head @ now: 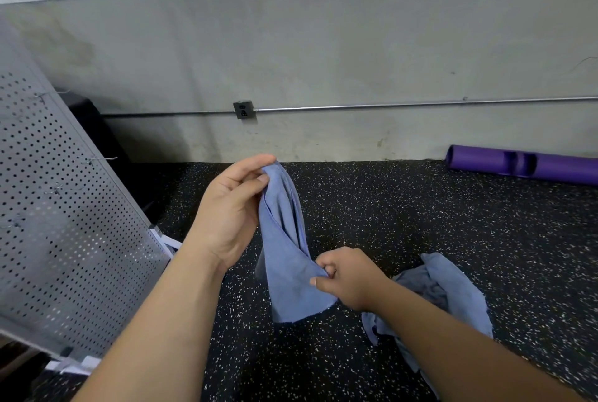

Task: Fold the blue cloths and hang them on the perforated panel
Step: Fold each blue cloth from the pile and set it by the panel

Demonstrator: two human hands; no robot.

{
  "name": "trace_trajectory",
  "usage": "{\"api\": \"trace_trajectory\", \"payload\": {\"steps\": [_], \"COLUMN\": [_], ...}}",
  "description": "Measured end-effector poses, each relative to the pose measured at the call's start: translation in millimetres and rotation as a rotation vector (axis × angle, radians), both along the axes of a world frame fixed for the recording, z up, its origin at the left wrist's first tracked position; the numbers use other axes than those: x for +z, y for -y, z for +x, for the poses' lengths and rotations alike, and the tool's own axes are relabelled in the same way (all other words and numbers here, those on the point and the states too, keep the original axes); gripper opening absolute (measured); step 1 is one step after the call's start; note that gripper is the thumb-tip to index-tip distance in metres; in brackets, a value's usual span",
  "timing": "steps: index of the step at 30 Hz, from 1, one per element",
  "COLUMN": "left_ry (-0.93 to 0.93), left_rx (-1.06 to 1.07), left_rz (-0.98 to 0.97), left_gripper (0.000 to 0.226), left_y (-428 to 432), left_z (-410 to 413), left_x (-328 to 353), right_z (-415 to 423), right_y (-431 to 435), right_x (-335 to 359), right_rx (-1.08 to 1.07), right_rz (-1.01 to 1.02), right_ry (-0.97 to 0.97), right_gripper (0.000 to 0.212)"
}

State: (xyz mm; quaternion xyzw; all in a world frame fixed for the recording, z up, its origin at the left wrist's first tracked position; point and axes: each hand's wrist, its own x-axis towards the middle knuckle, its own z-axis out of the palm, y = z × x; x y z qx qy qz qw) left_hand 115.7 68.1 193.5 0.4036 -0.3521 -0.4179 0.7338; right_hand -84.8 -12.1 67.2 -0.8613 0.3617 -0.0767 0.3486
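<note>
Blue cloth (284, 240) hangs in the air at the middle of the view, stretched on a slant between two hands above the speckled floor (420, 207). The left hand (229, 210) pinches its upper corner at 12 o'clock of the cloth between thumb and curled fingers. The right hand (349, 275) pinches a lower edge at about 4 o'clock, with its fingers closed tight on the fabric. The cloth looks thin, light and entirely limp. It drapes in long soft creases and its free end sags below the right hand, so it will likely hold no shape by itself. Corners and hemmed edges seem the best places to take hold, with both hands keeping tension to bring edges together cleanly. A heap of blue cloths (453, 291) lies crumpled on the floor at 4 o'clock of the view, partly hidden by the right forearm. The perforated panel (64, 207) leans at 9 o'clock, with wire hooks (97, 160) standing out from it. A folded cloth, being soft, should drape readily over one. A purple tube (524, 165) lies by the wall at 2 o'clock.
</note>
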Motion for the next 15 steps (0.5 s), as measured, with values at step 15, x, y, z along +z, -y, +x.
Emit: {"api": "trace_trajectory", "payload": {"steps": [15], "left_ry": [0.244], "left_rx": [0.334], "left_rz": [0.161], "left_gripper": [0.045], "left_y": [-3.1], "left_z": [44.9], "left_x": [-26.7], "right_z": [-52.4], "right_y": [45.9], "right_x": [48.8], "right_rx": [-0.282], "right_rz": [-0.203], "right_ry": [0.057], "right_gripper": [0.020]}}
